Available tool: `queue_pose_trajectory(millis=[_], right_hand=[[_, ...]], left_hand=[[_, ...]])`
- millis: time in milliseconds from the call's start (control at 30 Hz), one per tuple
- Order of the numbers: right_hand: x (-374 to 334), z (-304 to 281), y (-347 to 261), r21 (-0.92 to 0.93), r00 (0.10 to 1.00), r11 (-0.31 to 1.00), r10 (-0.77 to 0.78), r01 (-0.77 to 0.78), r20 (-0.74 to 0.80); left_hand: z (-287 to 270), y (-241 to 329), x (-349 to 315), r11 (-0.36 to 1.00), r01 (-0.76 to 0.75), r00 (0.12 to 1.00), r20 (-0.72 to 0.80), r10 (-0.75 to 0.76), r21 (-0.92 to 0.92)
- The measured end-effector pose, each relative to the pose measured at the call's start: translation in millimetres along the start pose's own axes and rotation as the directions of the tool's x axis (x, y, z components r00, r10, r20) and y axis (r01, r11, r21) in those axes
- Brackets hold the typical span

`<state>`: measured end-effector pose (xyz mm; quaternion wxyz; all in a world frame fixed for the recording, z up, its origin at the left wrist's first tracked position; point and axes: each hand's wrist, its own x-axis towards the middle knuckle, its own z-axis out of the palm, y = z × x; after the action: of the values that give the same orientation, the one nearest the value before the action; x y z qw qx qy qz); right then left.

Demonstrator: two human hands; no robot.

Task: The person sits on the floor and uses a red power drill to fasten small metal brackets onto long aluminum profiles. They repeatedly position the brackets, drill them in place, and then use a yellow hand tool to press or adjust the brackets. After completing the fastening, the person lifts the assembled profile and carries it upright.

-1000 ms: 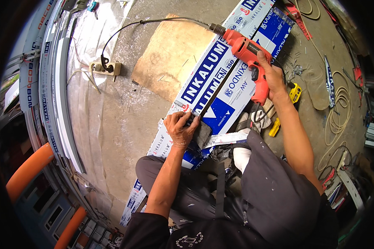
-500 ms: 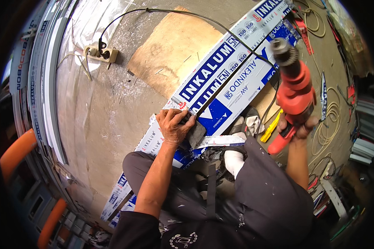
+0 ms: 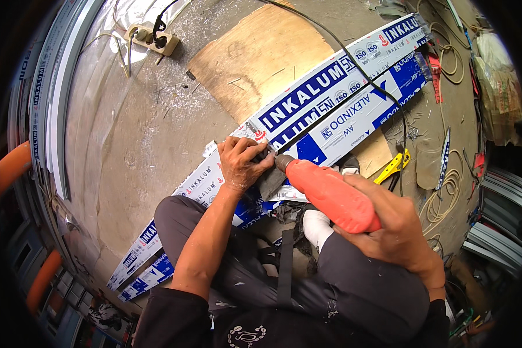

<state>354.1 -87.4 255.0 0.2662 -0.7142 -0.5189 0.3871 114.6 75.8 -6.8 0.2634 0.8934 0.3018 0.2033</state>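
My right hand [image 3: 391,226] is wrapped round a red power drill [image 3: 330,194], whose chuck points left and down at a long profile in white and blue printed film [image 3: 307,95]. The chuck end sits close beside the fingertips of my left hand [image 3: 242,165]. Those fingers are bent and pressed together on the profile's edge, near a dark grey block [image 3: 269,184]; what they pinch is hidden. A second wrapped profile [image 3: 345,129] lies alongside, with a narrow dark gap between the two. The drill's tip cannot be made out.
Under the profiles lies a plywood sheet [image 3: 261,55]. A power strip [image 3: 151,40] with a plug in it rests at the far left, and a black cable [image 3: 313,23] crosses the profiles. At right are a yellow-handled tool [image 3: 392,168], coiled cord [image 3: 441,203] and stacked metal lengths [image 3: 496,243].
The drill has come down and left from a raised position at the right, its chuck now beside my left fingertips. My left hand keeps its place on the profile.
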Motion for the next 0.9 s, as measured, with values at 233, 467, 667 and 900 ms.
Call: queue_pose_trajectory(millis=[233,467,667,900], right_hand=[[10,11,-2,-0.149,0.996,0.988,-0.015,0.028,0.087],[15,18,-6,-0.21,0.992,0.975,-0.045,0.069,0.117],[18,21,-16,-0.292,0.992,0.954,-0.038,0.072,0.119],[36,33,-40,-0.686,0.96,0.672,-0.179,0.279,0.216]], left_hand=[[-1,0,1,1.0,-0.002,1.0,0.008,0.002,-0.005],[-1,-1,0,1.0,-0.007,1.0,0.009,0.007,-0.004],[0,-3,-3,1.0,-0.009,1.0,0.017,0.01,-0.002],[-1,-1,0,0.999,-0.002,1.0,0.002,0.002,-0.04]])
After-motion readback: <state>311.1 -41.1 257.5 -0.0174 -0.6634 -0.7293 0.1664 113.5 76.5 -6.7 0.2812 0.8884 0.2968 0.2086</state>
